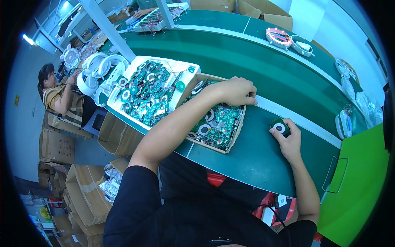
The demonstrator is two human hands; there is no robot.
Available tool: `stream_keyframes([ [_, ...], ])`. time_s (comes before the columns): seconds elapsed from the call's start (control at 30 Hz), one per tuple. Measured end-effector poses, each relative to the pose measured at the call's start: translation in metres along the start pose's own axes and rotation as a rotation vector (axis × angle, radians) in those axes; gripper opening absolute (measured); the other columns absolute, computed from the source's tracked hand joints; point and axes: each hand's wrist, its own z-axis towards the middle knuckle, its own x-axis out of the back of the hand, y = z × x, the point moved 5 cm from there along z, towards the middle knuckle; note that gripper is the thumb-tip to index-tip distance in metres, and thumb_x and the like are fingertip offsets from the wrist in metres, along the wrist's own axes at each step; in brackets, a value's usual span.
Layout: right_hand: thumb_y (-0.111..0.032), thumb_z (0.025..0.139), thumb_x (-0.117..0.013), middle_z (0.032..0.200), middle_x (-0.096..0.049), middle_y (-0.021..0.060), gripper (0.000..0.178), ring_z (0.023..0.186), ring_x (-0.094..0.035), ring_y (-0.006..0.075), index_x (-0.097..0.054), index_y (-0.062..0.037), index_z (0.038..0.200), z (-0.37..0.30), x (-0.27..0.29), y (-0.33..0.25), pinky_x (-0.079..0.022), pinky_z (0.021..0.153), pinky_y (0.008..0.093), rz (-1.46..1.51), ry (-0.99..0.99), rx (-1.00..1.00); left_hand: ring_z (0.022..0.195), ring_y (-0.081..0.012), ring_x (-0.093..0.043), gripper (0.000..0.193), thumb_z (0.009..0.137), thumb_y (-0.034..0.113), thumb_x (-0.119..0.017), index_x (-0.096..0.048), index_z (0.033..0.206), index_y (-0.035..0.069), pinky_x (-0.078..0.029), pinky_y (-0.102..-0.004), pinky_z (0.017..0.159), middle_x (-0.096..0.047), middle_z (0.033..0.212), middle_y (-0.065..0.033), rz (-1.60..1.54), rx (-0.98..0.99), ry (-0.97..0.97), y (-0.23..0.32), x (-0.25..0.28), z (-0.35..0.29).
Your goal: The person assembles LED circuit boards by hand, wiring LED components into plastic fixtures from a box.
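Note:
My left arm crosses over a cardboard box (238,131) full of green circuit boards (220,138), several of them with round speaker-like parts. At the box's far right corner is my left hand (236,91), its fingers curled downward; whatever is in them is hidden. To the right of the box, above the green bench top (251,154), my right hand (289,142) grips a small green circuit board (281,124) with a round white-and-dark part facing up. Thumb and fingers hold it by its edges.
Left of the box stands a white foam tray (187,67) heaped with more boards. A raised shelf (242,53) runs behind, carrying ring-shaped white housings (302,46). A green panel (354,177) borders the right. At left sit another person (61,92), white fan parts (98,68) and cartons (88,193).

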Motion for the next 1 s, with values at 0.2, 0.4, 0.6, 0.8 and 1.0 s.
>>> stream_keyframes([
  [0.2, -0.009, 0.093, -0.083, 0.098, -0.076, 0.0054, 0.031, 0.091, -0.066, 0.0102, -0.07, 0.0002, 0.119, 0.0, -0.001, 0.005, -0.052, 0.084, 0.0284, 0.059, 0.011, 0.002, 0.103, -0.0349, -0.072, 0.038, 0.102, 0.039, -0.072, -0.078, 0.106, 0.002, -0.055, -0.0463, 0.096, -0.075, 0.105, -0.0173, -0.021, -0.002, -0.001, 0.001, -0.001, 0.001],
  [0.4, -0.005, 0.093, -0.08, 0.103, -0.076, 0.0083, 0.062, 0.096, -0.069, 0.0146, -0.053, -0.0038, 0.148, 0.001, -0.002, -0.006, -0.052, 0.092, 0.0306, 0.08, -0.003, 0.016, 0.103, -0.0355, -0.072, 0.039, 0.102, 0.04, -0.072, -0.078, 0.104, 0.002, -0.055, -0.0468, 0.095, -0.075, 0.104, -0.0172, 0.017, -0.007, 0.007, -0.001, 0.0, 0.0],
  [0.6, -0.004, 0.09, -0.081, 0.107, -0.075, 0.011, 0.079, 0.104, -0.069, 0.0188, -0.044, -0.0045, 0.159, 0.0, -0.002, -0.009, -0.05, 0.101, 0.0351, 0.001, 0.028, 0.111, 0.103, -0.0355, -0.072, 0.039, 0.102, 0.041, -0.071, -0.078, 0.104, 0.002, -0.054, -0.0467, 0.096, -0.075, 0.103, -0.0168, 0.017, 0.003, 0.008, 0.0, -0.001, 0.0],
  [0.8, -0.003, 0.087, -0.082, 0.113, -0.073, 0.014, 0.089, 0.11, -0.069, 0.021, -0.038, -0.0044, 0.164, -0.002, -0.001, -0.019, -0.049, 0.105, 0.0361, -0.001, 0.074, 0.161, 0.104, -0.0345, -0.072, 0.038, 0.102, 0.04, -0.071, -0.078, 0.104, 0.002, -0.054, -0.0461, 0.097, -0.075, 0.103, -0.0163, 0.01, 0.012, 0.001, 0.001, 0.0, 0.0],
  [1.0, 0.002, 0.086, -0.081, 0.115, -0.073, 0.013, 0.093, 0.112, -0.069, 0.0206, -0.035, -0.005, 0.167, -0.001, 0.001, -0.011, -0.049, 0.107, 0.0351, 0.081, 0.093, 0.104, 0.102, -0.0339, -0.073, 0.037, 0.102, 0.039, -0.071, -0.078, 0.106, 0.003, -0.054, -0.0452, 0.097, -0.076, 0.103, -0.0158, 0.005, 0.002, 0.004, 0.001, -0.001, 0.001],
])
